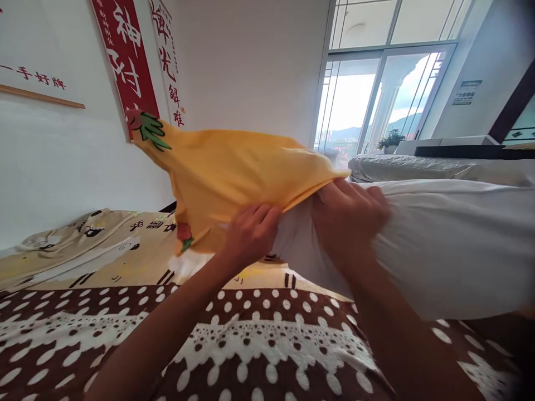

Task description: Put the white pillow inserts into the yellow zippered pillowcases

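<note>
A yellow pillowcase (234,167) with red and green prints at its corners hangs in the air before me, partly drawn over the left end of a white pillow (451,245). The fingers of my left hand (254,231) are closed on the lower edge of the pillowcase opening. My right hand (349,214) grips the upper edge of that opening, together with the end of the pillow; its fingertips are partly hidden by the cloth. The pillow stretches to the right, above the bed.
A brown blanket with white dots (251,345) covers the near part of the bed, and a beige patterned sheet (104,250) lies beyond it. Red and white banners (125,61) hang on the left wall. A plastic-covered mattress (401,167) and a potted plant (390,139) stand near the window.
</note>
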{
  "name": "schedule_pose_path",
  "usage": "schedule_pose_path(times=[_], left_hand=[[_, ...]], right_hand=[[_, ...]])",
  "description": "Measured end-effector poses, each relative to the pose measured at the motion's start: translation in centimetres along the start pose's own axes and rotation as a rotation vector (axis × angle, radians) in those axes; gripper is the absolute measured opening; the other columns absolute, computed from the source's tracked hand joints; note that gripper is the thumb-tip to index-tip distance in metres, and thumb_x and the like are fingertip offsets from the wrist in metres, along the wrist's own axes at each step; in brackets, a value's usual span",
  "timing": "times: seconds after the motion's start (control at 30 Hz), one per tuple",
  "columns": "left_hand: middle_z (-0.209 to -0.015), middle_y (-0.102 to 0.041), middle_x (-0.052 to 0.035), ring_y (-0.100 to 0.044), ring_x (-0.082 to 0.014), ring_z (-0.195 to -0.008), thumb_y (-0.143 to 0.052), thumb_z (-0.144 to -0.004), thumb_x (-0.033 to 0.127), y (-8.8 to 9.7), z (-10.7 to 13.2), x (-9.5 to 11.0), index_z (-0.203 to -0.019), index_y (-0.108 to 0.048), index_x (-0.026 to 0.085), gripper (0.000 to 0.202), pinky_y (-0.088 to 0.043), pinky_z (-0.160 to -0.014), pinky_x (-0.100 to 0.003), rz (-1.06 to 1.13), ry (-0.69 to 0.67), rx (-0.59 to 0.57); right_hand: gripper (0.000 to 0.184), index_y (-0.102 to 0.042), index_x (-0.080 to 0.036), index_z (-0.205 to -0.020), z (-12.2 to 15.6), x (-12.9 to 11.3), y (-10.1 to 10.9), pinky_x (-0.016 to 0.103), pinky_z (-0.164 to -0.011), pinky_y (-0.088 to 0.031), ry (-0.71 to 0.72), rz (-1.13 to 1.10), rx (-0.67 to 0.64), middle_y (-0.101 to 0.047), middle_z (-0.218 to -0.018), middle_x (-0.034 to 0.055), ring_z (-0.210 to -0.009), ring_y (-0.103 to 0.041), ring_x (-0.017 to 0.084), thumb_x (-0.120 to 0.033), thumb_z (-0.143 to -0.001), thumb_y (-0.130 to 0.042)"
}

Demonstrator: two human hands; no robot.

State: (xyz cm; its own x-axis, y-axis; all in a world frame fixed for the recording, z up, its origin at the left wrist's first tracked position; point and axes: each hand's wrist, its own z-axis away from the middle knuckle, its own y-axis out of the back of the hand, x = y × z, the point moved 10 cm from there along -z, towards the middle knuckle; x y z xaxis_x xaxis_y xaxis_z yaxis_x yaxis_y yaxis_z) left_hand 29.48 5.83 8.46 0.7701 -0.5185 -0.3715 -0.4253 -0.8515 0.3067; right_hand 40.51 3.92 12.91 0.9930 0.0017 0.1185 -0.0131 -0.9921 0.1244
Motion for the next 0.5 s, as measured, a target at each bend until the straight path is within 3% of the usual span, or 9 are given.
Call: schedule_pose_path(times=[0.07, 0.13, 0.2, 0.27, 0.3, 0.37, 0.43, 0.5], left_hand=[[-0.081, -0.059, -0.0075, -0.055, -0.0211, -0.085, -0.039, -0.089, 0.021, -3.4, 1.1, -2.6, -0.089, -0.056, 0.016, 0.018, -0.040, -0.077, -0.033, 0.050, 0.141, -0.140], [-0.094, -0.059, -0.0126, -0.052, -0.0262, -0.101, -0.040, -0.087, 0.023, -7.9, 5.0, -5.4, -0.092, -0.057, 0.015, 0.020, -0.039, -0.089, -0.040, 0.177, 0.338, -0.382], [-0.103, -0.060, -0.0151, -0.051, -0.0280, -0.108, -0.045, -0.082, 0.018, -10.8, 10.1, -6.7, -0.096, -0.059, 0.014, 0.021, -0.038, -0.093, -0.043, 0.252, 0.407, -0.501], [-0.093, -0.064, -0.0130, -0.057, -0.0269, -0.098, -0.049, -0.075, 0.014, -12.7, 16.0, -7.4, -0.086, -0.061, 0.015, 0.017, -0.043, -0.088, -0.042, 0.331, 0.474, -0.617], [-0.090, -0.065, -0.0107, -0.060, -0.0251, -0.092, -0.052, -0.071, 0.013, -13.4, 19.0, -7.6, -0.085, -0.062, 0.015, 0.017, -0.046, -0.084, -0.039, 0.384, 0.513, -0.673], [-0.092, -0.067, -0.0085, -0.062, -0.0223, -0.090, -0.052, -0.072, 0.012, -14.0, 24.1, -7.9, -0.084, -0.063, 0.017, 0.017, -0.049, -0.082, -0.035, 0.483, 0.624, -0.739], [-0.096, -0.068, -0.0101, -0.063, -0.0217, -0.093, -0.046, -0.080, 0.017, -13.9, 28.0, -8.3, -0.094, -0.062, 0.016, 0.021, -0.050, -0.081, -0.034, 0.574, 0.779, -0.755], [-0.101, -0.068, -0.0118, -0.064, -0.0199, -0.093, -0.028, -0.092, 0.025, -13.8, 30.6, -8.3, -0.110, -0.056, 0.017, 0.034, -0.052, -0.077, -0.034, 0.680, 0.933, -0.758]], right_hand=[[0.029, -0.062, -0.020, -0.071, 1.0, -1.5, 1.7, 0.032, -0.062, -0.026, 0.069, 0.009, 0.075, -0.056, -0.058, 0.0022, -0.061, -0.047, 0.016, -0.018, -0.091, -0.040], [0.022, -0.065, -0.020, -0.091, 3.9, -4.6, 2.5, 0.033, -0.064, -0.029, 0.252, -0.058, -0.004, -0.059, -0.065, 0.0031, -0.066, -0.048, 0.018, -0.017, -0.089, -0.044], [0.032, -0.060, -0.016, -0.114, 8.7, -8.0, 2.5, 0.034, -0.069, -0.035, 0.496, -0.218, -0.244, -0.064, -0.080, 0.0066, -0.075, -0.052, 0.020, -0.014, -0.085, -0.048], [0.039, -0.057, -0.019, -0.121, 13.7, -9.3, 2.7, 0.035, -0.078, -0.040, 0.667, -0.484, -0.546, -0.066, -0.094, 0.0070, -0.087, -0.056, 0.022, -0.021, -0.083, -0.054], [0.039, -0.057, -0.024, -0.121, 15.5, -8.6, 2.4, 0.034, -0.082, -0.042, 0.668, -0.595, -0.697, -0.066, -0.096, 0.0043, -0.088, -0.057, 0.020, -0.029, -0.083, -0.057], [0.038, -0.055, -0.032, -0.123, 17.2, -4.7, 0.4, 0.032, -0.088, -0.044, 0.536, -0.696, -0.912, -0.067, -0.102, 0.0007, -0.094, -0.059, 0.018, -0.039, -0.086, -0.055], [0.036, -0.056, -0.033, -0.124, 16.9, 1.9, -3.5, 0.035, -0.091, -0.044, 0.283, -0.624, -0.965, -0.066, -0.113, 0.0029, -0.102, -0.060, 0.020, -0.041, -0.091, -0.045], [0.043, -0.058, -0.029, -0.124, 17.4, 10.0, -8.4, 0.043, -0.094, -0.044, -0.058, -0.420, -0.989, -0.063, -0.121, 0.0070, -0.107, -0.059, 0.027, -0.047, -0.087, -0.045]])
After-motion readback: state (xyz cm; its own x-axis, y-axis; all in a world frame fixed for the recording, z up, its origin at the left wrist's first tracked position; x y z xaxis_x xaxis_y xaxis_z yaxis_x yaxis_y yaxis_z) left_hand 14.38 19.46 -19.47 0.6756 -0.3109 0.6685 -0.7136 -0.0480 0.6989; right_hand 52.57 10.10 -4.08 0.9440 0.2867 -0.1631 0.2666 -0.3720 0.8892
